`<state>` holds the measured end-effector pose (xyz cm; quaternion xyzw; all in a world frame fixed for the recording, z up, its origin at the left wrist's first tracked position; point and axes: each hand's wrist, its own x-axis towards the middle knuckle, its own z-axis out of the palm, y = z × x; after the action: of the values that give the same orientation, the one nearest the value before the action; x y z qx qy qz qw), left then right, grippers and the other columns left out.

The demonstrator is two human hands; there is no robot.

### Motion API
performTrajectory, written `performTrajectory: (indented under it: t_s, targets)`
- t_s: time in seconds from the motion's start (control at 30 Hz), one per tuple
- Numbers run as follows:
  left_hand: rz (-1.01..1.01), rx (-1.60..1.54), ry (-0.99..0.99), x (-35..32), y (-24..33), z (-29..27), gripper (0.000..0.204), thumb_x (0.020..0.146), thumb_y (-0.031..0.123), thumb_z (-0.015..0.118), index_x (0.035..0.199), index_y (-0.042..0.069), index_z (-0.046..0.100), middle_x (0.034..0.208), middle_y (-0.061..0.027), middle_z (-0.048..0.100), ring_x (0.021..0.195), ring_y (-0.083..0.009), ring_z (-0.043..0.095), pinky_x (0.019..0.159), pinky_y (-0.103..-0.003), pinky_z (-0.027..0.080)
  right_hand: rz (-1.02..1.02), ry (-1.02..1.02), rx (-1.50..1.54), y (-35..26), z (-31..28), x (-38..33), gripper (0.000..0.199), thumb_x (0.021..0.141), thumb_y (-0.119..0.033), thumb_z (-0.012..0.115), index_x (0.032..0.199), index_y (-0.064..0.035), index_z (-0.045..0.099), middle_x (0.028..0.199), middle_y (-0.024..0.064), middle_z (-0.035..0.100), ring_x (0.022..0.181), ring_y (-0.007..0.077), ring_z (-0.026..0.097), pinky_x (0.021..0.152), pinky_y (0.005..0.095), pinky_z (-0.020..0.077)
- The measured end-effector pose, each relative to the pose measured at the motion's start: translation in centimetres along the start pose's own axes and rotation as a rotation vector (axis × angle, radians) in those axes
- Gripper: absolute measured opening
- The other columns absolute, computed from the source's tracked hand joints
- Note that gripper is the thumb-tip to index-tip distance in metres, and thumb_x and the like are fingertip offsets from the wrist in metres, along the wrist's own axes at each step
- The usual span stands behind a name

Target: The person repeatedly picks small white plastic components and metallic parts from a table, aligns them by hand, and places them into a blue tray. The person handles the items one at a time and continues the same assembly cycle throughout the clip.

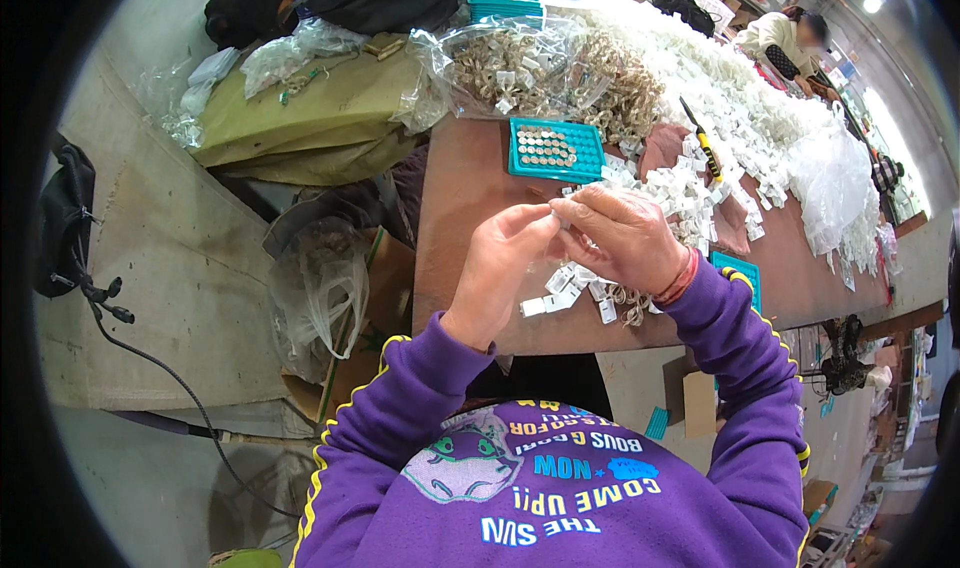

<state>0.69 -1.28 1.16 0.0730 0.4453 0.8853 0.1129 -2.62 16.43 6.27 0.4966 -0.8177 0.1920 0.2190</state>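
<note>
My left hand (505, 263) and my right hand (625, 236) meet above the brown table (455, 218), fingertips pinched together. What they hold between them is small and mostly covered by the fingers. Beneath and beside the hands lie several small white plastic pieces (562, 290), some with thin tan wire loops (628, 306). Just beyond the fingers rests a teal tray (590, 155), its slots partly filled with round silvery discs. More white pieces (680, 196) are heaped to the right of my right hand.
A tool with a yellow and black handle (709, 156) lies on the heap at the right. Behind it spreads a large pile of white parts (740, 98). Tan bundled wires (620, 83) fill the back. Another teal tray (738, 273) is near my right forearm. A person (785, 43) sits far right.
</note>
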Motion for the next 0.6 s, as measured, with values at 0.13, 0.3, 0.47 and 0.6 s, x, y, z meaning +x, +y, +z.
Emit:
performTrajectory:
  t_s: [0.13,0.3,0.47,0.6]
  targets:
    - [-0.12,-0.162,-0.044,-0.1,0.0,-0.5,0.031,0.097,0.018,0.055,0.122,0.001,0.057,0.107,-0.0039,0.066,0.093,-0.0111,0.064,0.086,-0.027,0.051,-0.022,0.049,-0.049,0.0,0.2,0.0,0.033,0.073,-0.005,0.072,0.106,-0.0016,0.065,0.087,0.0078,0.061,0.069,0.0218,0.063,0.06,0.0323,0.0511]
    - [-0.021,-0.498,-0.051,0.5,-0.9,-1.1,0.025,0.098,0.016,0.053,0.119,0.004,0.058,0.107,-0.0053,0.066,0.092,-0.0144,0.065,0.084,-0.029,0.053,0.001,0.141,-0.003,0.3,2.0,1.1,0.031,0.076,-0.01,0.071,0.106,-0.0056,0.066,0.089,0.0066,0.061,0.072,0.0227,0.064,0.064,0.032,0.0521]
    - [0.119,-0.518,0.206,1.8,-1.9,-3.8,0.017,0.096,0.013,0.058,0.111,0.005,0.061,0.101,-0.0099,0.067,0.093,-0.0201,0.066,0.083,-0.033,0.056,0.366,0.138,0.265,2.5,2.7,1.4,0.025,0.079,-0.014,0.071,0.102,-0.0058,0.07,0.096,0.011,0.067,0.078,0.0263,0.066,0.07,0.0334,0.0537]
    - [0.108,-0.542,0.27,1.9,-3.4,-5.0,0.017,0.094,0.008,0.059,0.11,0.003,0.061,0.102,-0.0109,0.066,0.094,-0.0235,0.067,0.086,-0.034,0.057,0.257,-0.157,0.008,3.6,3.9,-0.7,0.011,0.077,-0.012,0.067,0.088,-0.0097,0.068,0.089,0.0047,0.064,0.08,0.024,0.064,0.067,0.0344,0.0517]
